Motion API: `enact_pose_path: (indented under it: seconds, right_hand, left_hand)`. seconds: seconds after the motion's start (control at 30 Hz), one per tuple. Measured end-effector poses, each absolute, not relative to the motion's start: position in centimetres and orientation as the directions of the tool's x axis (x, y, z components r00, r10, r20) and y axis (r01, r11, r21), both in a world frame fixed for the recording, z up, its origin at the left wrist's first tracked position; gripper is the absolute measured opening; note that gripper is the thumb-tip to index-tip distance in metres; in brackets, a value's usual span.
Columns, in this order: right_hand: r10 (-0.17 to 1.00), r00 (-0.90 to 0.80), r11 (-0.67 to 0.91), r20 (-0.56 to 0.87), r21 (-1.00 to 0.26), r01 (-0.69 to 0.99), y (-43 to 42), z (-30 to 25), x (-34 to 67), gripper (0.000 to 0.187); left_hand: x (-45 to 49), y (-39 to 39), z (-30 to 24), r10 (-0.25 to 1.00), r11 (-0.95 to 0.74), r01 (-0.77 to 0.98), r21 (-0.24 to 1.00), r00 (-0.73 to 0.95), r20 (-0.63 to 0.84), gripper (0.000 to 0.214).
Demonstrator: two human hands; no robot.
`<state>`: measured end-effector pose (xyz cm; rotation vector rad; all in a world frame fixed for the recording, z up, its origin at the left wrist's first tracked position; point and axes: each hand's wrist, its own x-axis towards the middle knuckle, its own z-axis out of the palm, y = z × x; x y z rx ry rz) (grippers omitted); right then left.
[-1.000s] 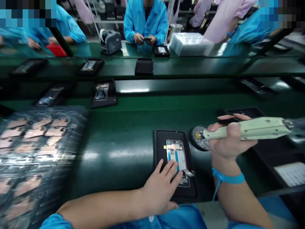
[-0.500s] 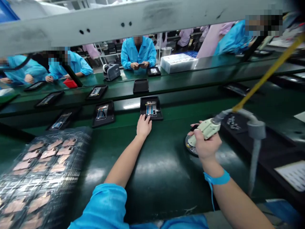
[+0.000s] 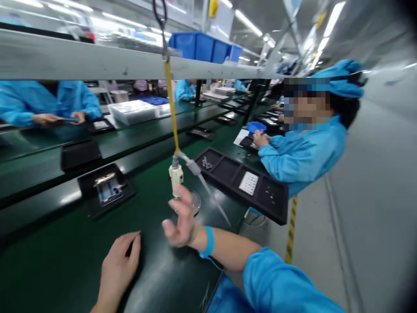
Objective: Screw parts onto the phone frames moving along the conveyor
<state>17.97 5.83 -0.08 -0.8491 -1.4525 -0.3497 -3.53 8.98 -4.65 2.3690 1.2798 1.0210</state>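
Observation:
My left hand (image 3: pixel 120 261) is low over the green work surface (image 3: pixel 159 278), its thumb and fingers bent together. Whatever lies between its fingertips, if anything, is hidden. My right hand (image 3: pixel 182 217), slightly blurred, has its fingers apart and holds nothing. Just beyond it hangs a pale green hand tool (image 3: pixel 176 176) on a yellow strap (image 3: pixel 170 104), with a grey hose (image 3: pixel 211 193) leading off it. Partly behind my fingers is a round, see-through-looking disc (image 3: pixel 196 203). A black tray (image 3: pixel 129 191) with an opened phone housing (image 3: pixel 108 190) lies ahead of my left hand.
A long black compartment tray (image 3: pixel 228 167) with small parts and a white sheet lies to the right. A co-worker in blue (image 3: pixel 302 152) sits beyond it. Another black tray (image 3: pixel 81 155) is farther back. A grey beam (image 3: pixel 97 61) crosses overhead.
My view has turned right. My right hand has let go of the pale green tool, which now hangs from its strap. My left hand has drawn back from the tray with the phone housing.

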Motion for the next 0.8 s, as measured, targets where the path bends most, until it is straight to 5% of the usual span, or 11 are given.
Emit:
enact_pose_path:
  seconds: [0.1, 0.23, 0.6, 0.8]
  right_hand:
    - [0.514, -0.115, 0.766, 0.85, -0.394, 0.508, 6.0, -1.5, 16.1, 0.047]
    - [0.82, -0.388, 0.562, 0.42, -0.716, 0.413, 7.0, -4.0, 13.2, 0.032]
    - [0.914, -0.329, 0.38, 0.238, -0.789, 0.483, 11.6, -3.7, 8.2, 0.024]
    - [0.903, -0.368, 0.384, 0.223, -0.803, 0.456, 12.1, -5.0, 8.0, 0.026]
  left_hand:
    - [-3.9, 6.9, -5.2, 0.828, -0.559, 0.538, 0.631, 0.41, 0.383, 0.032]
    - [-4.0, 6.9, -5.7, 0.875, -0.478, 0.542, 0.691, 0.363, 0.321, 0.032]
    - [-5.8, 11.2, -3.5, 0.996, -0.077, 0.662, 0.745, 0.091, 0.022, 0.034]
    - [-7.5, 12.0, -6.3, 0.983, -0.17, 0.705, 0.689, 0.168, 0.071, 0.034]
